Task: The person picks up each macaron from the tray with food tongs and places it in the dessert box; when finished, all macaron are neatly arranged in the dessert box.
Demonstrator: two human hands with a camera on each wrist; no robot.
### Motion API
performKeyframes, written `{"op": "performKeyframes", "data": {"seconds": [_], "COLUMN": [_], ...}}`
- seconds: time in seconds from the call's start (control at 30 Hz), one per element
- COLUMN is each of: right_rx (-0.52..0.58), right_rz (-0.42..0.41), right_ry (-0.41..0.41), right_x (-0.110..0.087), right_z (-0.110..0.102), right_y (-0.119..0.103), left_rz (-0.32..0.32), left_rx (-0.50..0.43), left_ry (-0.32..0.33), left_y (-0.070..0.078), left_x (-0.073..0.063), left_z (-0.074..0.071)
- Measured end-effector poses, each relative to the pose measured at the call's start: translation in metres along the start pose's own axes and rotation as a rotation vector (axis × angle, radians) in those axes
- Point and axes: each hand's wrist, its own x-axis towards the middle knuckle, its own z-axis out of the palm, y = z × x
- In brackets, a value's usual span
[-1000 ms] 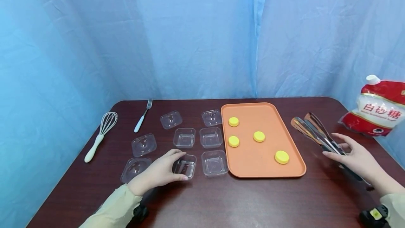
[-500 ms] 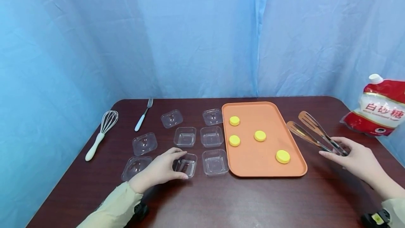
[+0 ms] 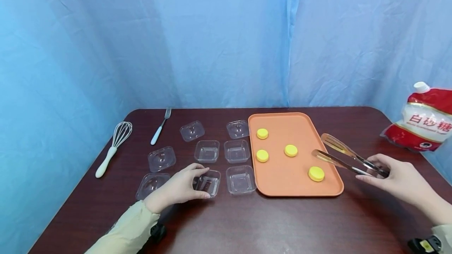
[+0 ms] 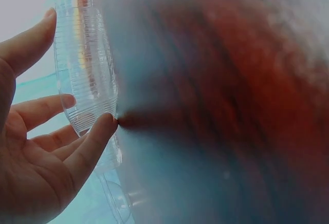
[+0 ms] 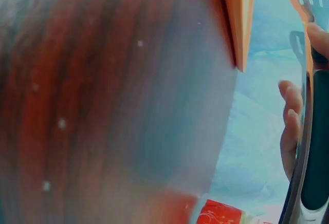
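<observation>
At lower left of the head view the left hand (image 3: 178, 189) curls its fingers and thumb round a clear plastic tray (image 3: 208, 183), lowest of the middle column on the dark table (image 3: 247, 222); at lower right the right hand (image 3: 400, 179) grips metal tongs (image 3: 347, 158), arms spread apart, tips over the right edge of the orange tray (image 3: 282, 183), just beside the nearest yellow cake (image 3: 316, 173).

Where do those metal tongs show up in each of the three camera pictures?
Head view: tongs at right, held by the right hand, tips over the orange tray.
Left wrist view: not in it.
Right wrist view: tongs along the right edge.
Shared landmark: the orange tray's edge, top centre in the right wrist view.
</observation>
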Motion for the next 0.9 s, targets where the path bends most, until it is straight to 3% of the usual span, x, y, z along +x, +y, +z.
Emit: {"op": "performKeyframes", "data": {"seconds": [0.3,0.53,0.9], "right_rx": [-0.041,-0.107,-0.112], "right_rz": [-0.098,-0.204,-0.209], "right_ry": [-0.02,0.024,-0.087], "right_x": [-0.0013,-0.0051,-0.0076], "right_z": [-0.007,-0.0079,-0.004], "right_y": [0.002,0.0037,0.0012], "left_rz": [0.003,-0.022,0.001], "left_rx": [-0.028,-0.093,-0.152], "left_ry": [-0.016,-0.037,-0.015], "left_y": [-0.0003,-0.0001,-0.0022], "left_x": [0.0003,0.001,0.0011], "left_z": [-0.0022,-0.0031,-0.0011]}}
